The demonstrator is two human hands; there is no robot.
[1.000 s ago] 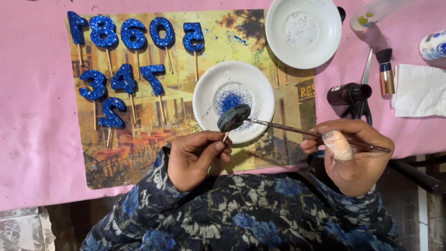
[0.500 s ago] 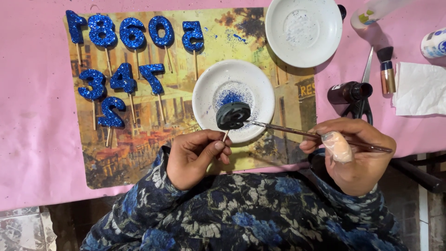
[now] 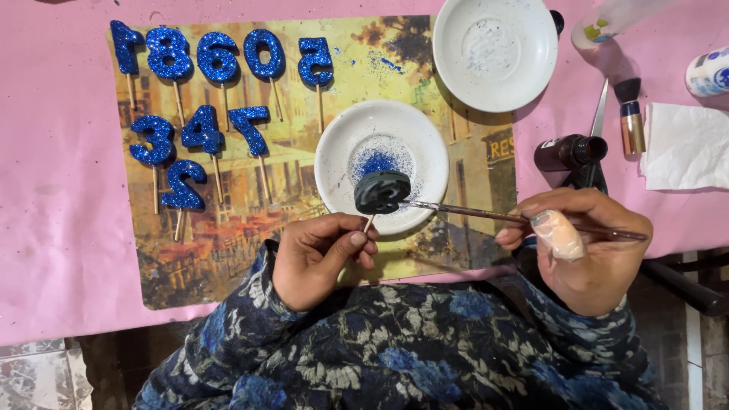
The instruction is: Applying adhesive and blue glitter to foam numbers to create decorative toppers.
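My left hand (image 3: 323, 254) pinches the thin wooden stick of a dark, uncoated number piece (image 3: 382, 192) and holds it over a white plate (image 3: 345, 148) that has blue glitter (image 3: 376, 162) in its middle. My right hand (image 3: 588, 247) grips a slim paintbrush (image 3: 486, 215), one finger wrapped in a pale bandage. The brush tip touches the right side of the dark piece. Several blue glittered numbers on sticks (image 3: 205, 99) lie in rows on a printed picture mat (image 3: 228, 235) to the left.
A second white plate (image 3: 531, 76) with glitter traces sits at the top. A dark small bottle (image 3: 569, 152), a metal blade (image 3: 598, 114), a short brush (image 3: 629, 114), a white napkin (image 3: 687, 148) and a white container (image 3: 710, 72) lie on the pink cloth (image 3: 53, 228) at right.
The dark piece has turned a little on its stick over the plate, and the brush tip has shifted slightly along its edge. Both hands stay in place.
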